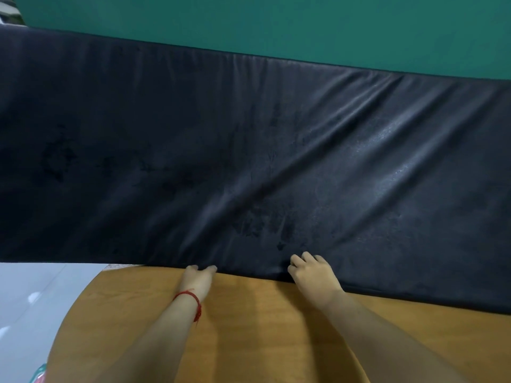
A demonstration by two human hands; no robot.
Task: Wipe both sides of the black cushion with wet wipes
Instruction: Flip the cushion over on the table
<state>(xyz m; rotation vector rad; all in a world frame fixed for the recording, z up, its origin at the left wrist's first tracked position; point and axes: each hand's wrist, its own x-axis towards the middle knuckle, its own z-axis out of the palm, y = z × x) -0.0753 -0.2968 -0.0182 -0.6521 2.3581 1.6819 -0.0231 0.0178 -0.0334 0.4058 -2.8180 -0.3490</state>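
**One black cushion, two grips on its near edge**

One black cushion point(249, 150) is filling the middle of the view, stretching from 9 o'clock to 3 o'clock and running out of sight at both ends. Its cover is looking matte and leather-like. Long creases are slanting across it from about 7 o'clock toward 2 o'clock, a pale sheen is catching the light toward 3 o'clock, and darker blotches are showing near the centre and toward 9 o'clock. Its near edge is lying over one wooden surface point(262, 327) at 6 o'clock, while its 9 o'clock end is reaching past the surface, above the pale floor point(33, 299).

Two grips are meeting that near edge, close together. The left grip point(198, 279) is pinching the edge, its fingers going out of sight beneath the cushion. The right grip point(312, 273), just toward 3 o'clock of it, is curling its fingers down onto the cushion and clamping the edge. One red string bracelet point(193, 299) is circling the left wrist.

A green wall point(276, 23) is standing beyond the cushion at 12 o'clock.
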